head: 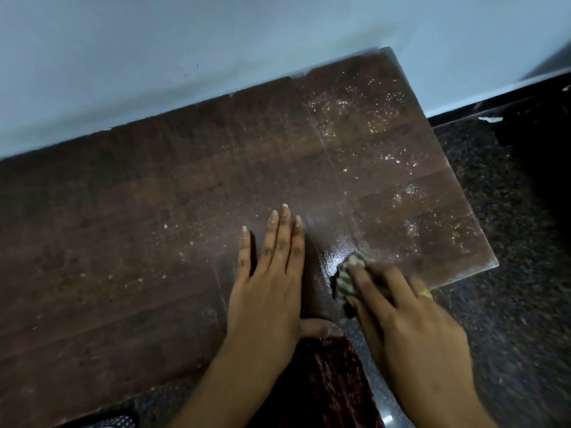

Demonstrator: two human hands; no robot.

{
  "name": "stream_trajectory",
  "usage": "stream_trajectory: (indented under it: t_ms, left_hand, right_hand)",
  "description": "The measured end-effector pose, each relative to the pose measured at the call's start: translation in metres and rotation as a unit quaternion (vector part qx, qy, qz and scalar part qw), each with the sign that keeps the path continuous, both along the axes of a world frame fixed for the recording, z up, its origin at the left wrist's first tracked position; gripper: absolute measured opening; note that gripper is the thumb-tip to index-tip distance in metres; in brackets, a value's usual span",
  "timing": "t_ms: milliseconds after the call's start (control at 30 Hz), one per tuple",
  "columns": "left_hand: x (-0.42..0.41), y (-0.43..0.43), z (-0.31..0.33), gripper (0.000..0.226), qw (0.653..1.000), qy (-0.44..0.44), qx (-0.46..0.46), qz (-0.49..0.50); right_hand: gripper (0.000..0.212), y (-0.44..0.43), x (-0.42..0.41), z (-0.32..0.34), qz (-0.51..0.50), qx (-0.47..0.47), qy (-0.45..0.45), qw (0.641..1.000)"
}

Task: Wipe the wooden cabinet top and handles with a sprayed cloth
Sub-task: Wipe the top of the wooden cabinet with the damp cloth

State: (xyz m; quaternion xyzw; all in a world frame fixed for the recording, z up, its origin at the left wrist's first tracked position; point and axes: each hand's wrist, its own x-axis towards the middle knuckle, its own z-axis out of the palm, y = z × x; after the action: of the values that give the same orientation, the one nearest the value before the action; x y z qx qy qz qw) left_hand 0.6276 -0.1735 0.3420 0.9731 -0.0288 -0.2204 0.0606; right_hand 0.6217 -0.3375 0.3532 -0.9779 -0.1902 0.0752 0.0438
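Observation:
The dark brown wooden cabinet top fills most of the view, dusty with pale specks, thickest toward its right end. My left hand lies flat on the wood near the front edge, fingers together and pointing away, thumb hooked over the edge. Just to its right, my right hand presses a striped green-and-white cloth onto the top near the front right corner. A wet glossy patch shines beside the cloth. The cabinet's handles are out of sight.
A pale blue wall runs along the cabinet's back edge. Dark speckled stone floor lies to the right and below the front edge. Dark red fabric hangs between my forearms.

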Motion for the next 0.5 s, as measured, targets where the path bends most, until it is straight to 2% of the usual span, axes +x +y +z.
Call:
stream_trajectory:
  t_ms: [233,400,500]
  left_hand:
    - [-0.005,-0.007,-0.007,0.141,1.000,-0.011,-0.010,0.015]
    - [-0.005,-0.006,-0.009,0.145,1.000,-0.005,-0.012,0.016]
    - [-0.005,-0.005,-0.010,0.148,1.000,-0.006,-0.016,0.016]
  right_hand:
    - [0.041,-0.020,-0.002,0.005,-0.022,-0.006,0.005,1.000]
    - [0.032,-0.005,0.043,0.007,-0.002,0.003,0.010,1.000]
    - [0.030,0.015,0.084,0.006,0.006,0.007,-0.020,1.000]
